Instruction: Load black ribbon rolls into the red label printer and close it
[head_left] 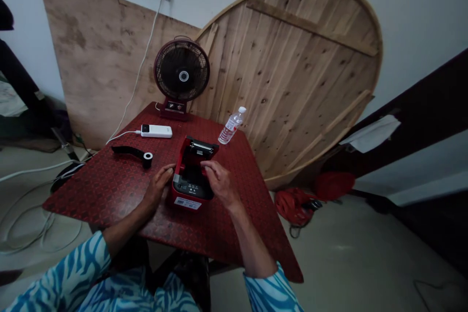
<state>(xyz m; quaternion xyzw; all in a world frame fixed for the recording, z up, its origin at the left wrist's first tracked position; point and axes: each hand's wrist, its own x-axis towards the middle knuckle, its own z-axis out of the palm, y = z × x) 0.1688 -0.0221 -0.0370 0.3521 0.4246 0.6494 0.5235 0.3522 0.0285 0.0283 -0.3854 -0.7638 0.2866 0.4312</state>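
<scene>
Left hand touches the printer at 9 o'clock, half open; right hand curls round its edge at 3. A bump could drop the lid on fingers.

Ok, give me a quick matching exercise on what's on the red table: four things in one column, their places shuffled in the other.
Things:
1. fan
2. water bottle
3. white box
4. red printer

Places:
A. between the left hand and right hand
B. far edge of the table
C. right of the fan, near the table's right edge
D. in front of the fan, cable running off left

Pairs: 1-B; 2-C; 3-D; 4-A
</scene>
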